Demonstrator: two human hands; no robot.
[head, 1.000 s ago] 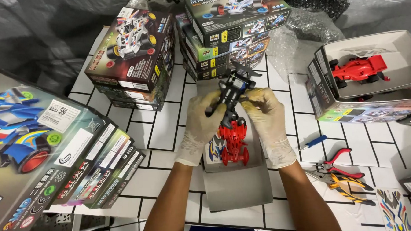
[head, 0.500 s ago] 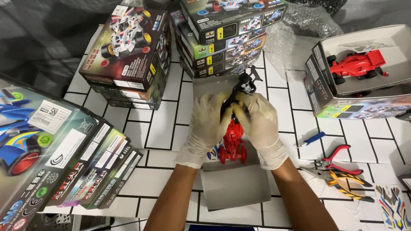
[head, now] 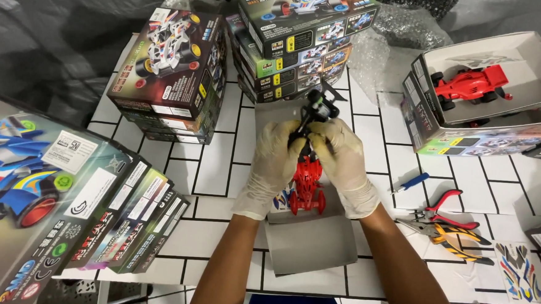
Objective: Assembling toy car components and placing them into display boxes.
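A person in thin white gloves works at a white tiled table, both hands raised over a shallow grey box lid at the table's middle. The left hand and the right hand are pressed close together, their fingers curled around a small toy racing car: a red body shell hangs down between the palms, while the black chassis with its wheels sticks up above the fingertips. Both hands grip it, thumbs meeting at the car's middle, and the car is held in the air just above the grey lid, clear of the tabletop.

Behind the hands stands a stack of model car boxes, and to its left a second, darker stack. A row of further kit boxes leans at the left edge, the nearest showing a blue racer on its face. At the far right, an open grey box holds a finished red formula car and rests on another printed carton.

On the tiles to the right of the hands lie a small blue screwdriver, red-handled pliers, and yellow-and-black cutters, the two tools touching. A sticker sheet lies just beyond them. Clear bubble wrap is bunched behind the boxes.
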